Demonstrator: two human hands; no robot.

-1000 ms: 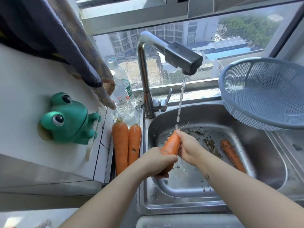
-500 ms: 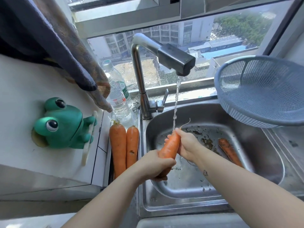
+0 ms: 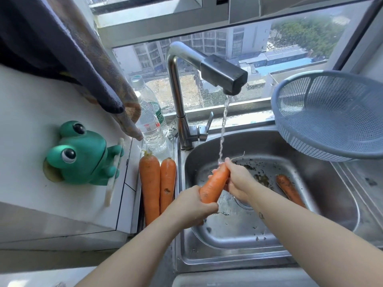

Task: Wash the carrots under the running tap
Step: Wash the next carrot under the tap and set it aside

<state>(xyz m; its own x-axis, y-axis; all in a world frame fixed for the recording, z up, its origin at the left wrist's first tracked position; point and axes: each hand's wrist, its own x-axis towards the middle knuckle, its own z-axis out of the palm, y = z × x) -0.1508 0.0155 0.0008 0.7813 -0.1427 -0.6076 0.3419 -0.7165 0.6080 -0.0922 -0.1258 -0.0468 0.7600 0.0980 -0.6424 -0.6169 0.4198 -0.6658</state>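
1. Holding a carrot (image 3: 214, 186) over the sink (image 3: 342, 204), thin end under the water (image 3: 222, 129) from the tap (image 3: 223, 74).
2. Gripping the fat end with the left hand (image 3: 190, 206), fingers curled round it; wrapping the thin end with the right hand (image 3: 238, 179), fingers curled too.
3. Might slip out, being wet, and bang into the sink.
4. Might splash water all over if tilted wrong.
5. Might forget the muddy carrot (image 3: 289, 190) lying in the sink and the two carrots (image 3: 150, 183) just beside it.
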